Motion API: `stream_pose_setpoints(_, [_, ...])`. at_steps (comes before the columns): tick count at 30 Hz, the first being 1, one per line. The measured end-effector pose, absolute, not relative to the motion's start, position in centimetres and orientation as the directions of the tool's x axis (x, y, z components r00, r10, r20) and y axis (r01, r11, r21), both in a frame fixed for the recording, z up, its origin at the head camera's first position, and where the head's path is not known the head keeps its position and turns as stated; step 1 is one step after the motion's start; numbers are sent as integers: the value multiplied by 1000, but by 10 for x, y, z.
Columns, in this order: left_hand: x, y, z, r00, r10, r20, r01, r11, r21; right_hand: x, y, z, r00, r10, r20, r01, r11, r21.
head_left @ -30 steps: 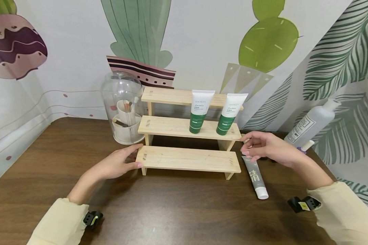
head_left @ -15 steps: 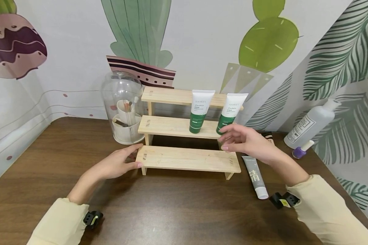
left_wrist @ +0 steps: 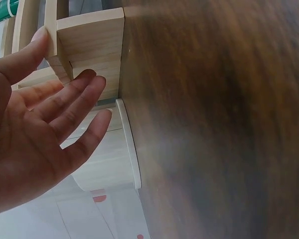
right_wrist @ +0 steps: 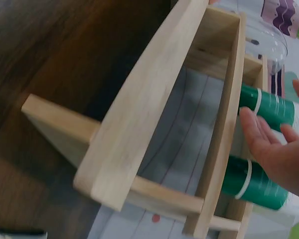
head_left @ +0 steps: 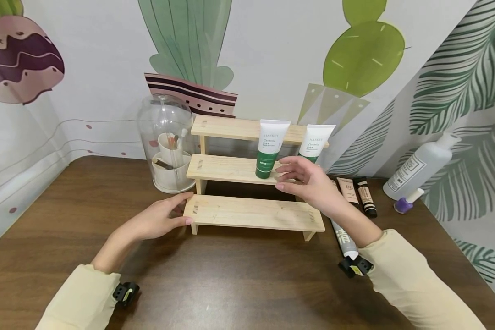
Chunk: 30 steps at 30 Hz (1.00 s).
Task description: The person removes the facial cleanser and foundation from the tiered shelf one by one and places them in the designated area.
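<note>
A stepped wooden rack with three shelves stands on the brown table. My left hand grips the left end of its lowest shelf, thumb at the front corner and index finger at the back; in the left wrist view the other fingers extend past the end. Two white-and-green tubes stand on the middle shelf: the left tube shows whole, the right tube is partly hidden by my right hand. That hand hovers in front of them with loosely bent fingers, holding nothing; in the right wrist view its fingertips lie close to the left tube.
A grey tube lies right of the rack, partly under the right forearm. Behind it are a BB cream tube and a black-capped tube. Purple nail polish, a large bottle and a clear domed brush holder stand farther out.
My right hand has moved left from beside the rack, across the right tube toward the left one, uncovering the small tubes at the right. The left hand has stayed on the shelf end.
</note>
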<state>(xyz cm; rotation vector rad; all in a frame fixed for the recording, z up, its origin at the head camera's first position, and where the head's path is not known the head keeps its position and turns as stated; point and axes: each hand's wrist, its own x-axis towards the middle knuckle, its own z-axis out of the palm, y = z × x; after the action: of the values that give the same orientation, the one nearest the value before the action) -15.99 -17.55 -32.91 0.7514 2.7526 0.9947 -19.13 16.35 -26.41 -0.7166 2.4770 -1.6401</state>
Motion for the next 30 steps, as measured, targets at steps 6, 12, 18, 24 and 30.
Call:
stream_pose_setpoints(6, [-161,-176,-330,-870,491,49,409,663,627,-195,152,-268,-909,-340,242,-360,345,-867])
stream_pose_setpoints(12, [-161,-176,-330,-868,493,49,409,656,634,-201,144,-272,-917,-306,257,-356,333,-873])
stream_pose_setpoints(18, [-161,-176,-331,-870,491,47,404,655,638,-206,138,-276,-920,-286,270,-360,335,-871])
stream_pose_setpoints(24, [-161,-176,-331,-871,489,48,403,656,638,-208,134,-277,-915,-266,304,-383,333,-862])
stream_pose_setpoints(30, [-160,-176,-330,-874,484,41,399,665,631,-211,132,-280,-905,-249,346,-417,356,-836])
